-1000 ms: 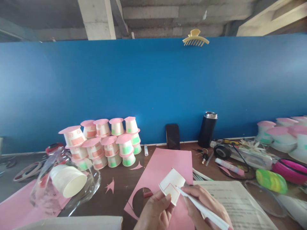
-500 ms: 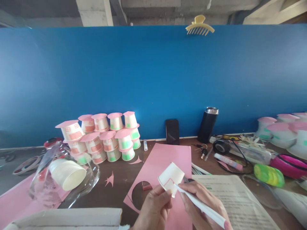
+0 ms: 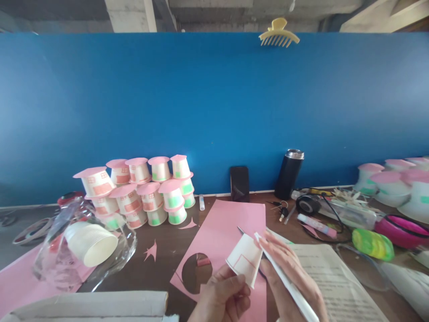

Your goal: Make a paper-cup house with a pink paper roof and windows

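A white paper cup (image 3: 244,252) is tilted in my left hand (image 3: 223,293), its fingers closed around the rim end. Reddish marker lines form a rectangular outline on the cup's side. My right hand (image 3: 295,281) grips a white marker (image 3: 284,284), its tip close to the cup's right edge; I cannot tell whether they touch. Beneath both hands lies a pink paper sheet (image 3: 234,217) with a round hole cut in it. A dark pointed tip, its tool mostly hidden, shows behind the cup.
Stacked cups (image 3: 152,197) with pink paper tops stand left of centre. Plain cups (image 3: 92,243) lie in a clear plastic bag. Toward the back are a phone (image 3: 239,184) and black bottle (image 3: 290,174). A printed sheet (image 3: 335,277) and a pink pouch (image 3: 398,232) are on the right.
The marker tip has moved off the drawn lines, up and to the right. More of the outline shows on the cup, which has shifted slightly right and down.
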Available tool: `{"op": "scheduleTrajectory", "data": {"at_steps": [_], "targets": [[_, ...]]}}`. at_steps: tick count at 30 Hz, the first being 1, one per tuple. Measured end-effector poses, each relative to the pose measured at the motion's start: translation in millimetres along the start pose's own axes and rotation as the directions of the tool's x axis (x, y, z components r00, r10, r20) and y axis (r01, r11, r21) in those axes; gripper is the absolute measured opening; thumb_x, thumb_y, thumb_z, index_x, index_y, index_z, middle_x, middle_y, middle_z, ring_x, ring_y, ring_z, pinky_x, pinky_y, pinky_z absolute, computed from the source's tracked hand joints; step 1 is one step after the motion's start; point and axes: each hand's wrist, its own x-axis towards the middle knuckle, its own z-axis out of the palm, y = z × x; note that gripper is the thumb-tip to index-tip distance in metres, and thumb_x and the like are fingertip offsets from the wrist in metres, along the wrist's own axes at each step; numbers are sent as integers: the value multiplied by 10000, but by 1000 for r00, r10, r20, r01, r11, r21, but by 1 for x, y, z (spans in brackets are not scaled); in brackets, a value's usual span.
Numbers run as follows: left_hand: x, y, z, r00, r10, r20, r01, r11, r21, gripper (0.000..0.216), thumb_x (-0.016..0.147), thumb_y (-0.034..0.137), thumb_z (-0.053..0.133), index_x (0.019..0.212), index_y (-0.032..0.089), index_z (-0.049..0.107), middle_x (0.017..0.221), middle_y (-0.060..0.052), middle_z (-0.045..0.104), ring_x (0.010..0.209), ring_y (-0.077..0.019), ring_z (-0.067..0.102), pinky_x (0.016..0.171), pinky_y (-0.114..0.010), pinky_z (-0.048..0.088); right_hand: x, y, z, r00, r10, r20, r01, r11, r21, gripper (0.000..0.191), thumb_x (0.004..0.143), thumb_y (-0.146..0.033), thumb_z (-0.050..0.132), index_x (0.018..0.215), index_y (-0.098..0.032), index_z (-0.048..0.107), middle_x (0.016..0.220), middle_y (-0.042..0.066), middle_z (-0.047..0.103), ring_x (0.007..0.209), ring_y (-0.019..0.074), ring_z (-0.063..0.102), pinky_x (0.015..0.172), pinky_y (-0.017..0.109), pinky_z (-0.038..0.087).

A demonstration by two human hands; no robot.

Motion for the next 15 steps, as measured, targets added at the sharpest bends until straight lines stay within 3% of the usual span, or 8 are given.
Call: {"op": "scheduleTrajectory", "data": {"at_steps": [2, 4, 6, 9, 12, 15], "targets": [[-3, 0, 3, 1000, -22, 3, 22, 1000, 14, 385, 612, 168, 892, 961, 80, 754, 596, -20, 642, 544, -67, 582, 599, -159, 505, 1, 9, 0, 982, 187, -27, -185, 980, 71, 381, 941, -242, 584, 1320, -272, 609, 1355, 53, 629, 1297, 261, 541, 1101, 431, 436], [-6, -1, 6, 998, -51, 26, 50, 998, 47, 377, 615, 184, 890, 954, 88, 755, 589, -25, 647, 530, -70, 581, 585, -160, 489, 2, 19, 1, 902, 431, -7, -420, 883, 209, 394, 955, -328, 572, 1343, -258, 586, 1407, 65, 591, 1310, 262, 533, 1104, 423, 432], [-8, -3, 8, 994, -88, 65, 81, 992, 101, 354, 614, 221, 891, 917, 94, 760, 587, -31, 648, 503, -70, 575, 545, -157, 454, 4, 25, 1, 823, 565, 61, -553, 771, 315, 425, 977, -399, 519, 1367, -236, 560, 1425, 93, 573, 1295, 275, 550, 1051, 420, 486], [-8, -7, 7, 984, -142, 106, 118, 971, 206, 360, 593, 299, 901, 847, 86, 761, 592, -39, 642, 486, -78, 577, 514, -165, 418, 6, 25, 3, 751, 642, 157, -633, 631, 448, 479, 990, -444, 473, 1406, -210, 514, 1371, 128, 619, 1206, 293, 627, 914, 404, 582], [-4, -11, 3, 980, -157, 126, 121, 959, 257, 449, 545, 348, 917, 857, 68, 755, 620, -56, 653, 520, -98, 588, 556, -188, 432, 9, 13, 4, 662, 712, 234, -686, 450, 572, 478, 960, -468, 532, 1378, -238, 533, 1332, 92, 655, 1192, 275, 637, 879, 345, 592], [-2, -14, 1, 980, -161, 120, 123, 954, 273, 490, 527, 356, 917, 885, 65, 752, 636, -61, 661, 535, -104, 585, 558, -193, 413, 13, 0, 3, 651, 733, 200, -702, 479, 528, 461, 893, -508, 624, 1280, -258, 615, 1288, 54, 685, 1151, 248, 658, 870, 277, 584]]}}
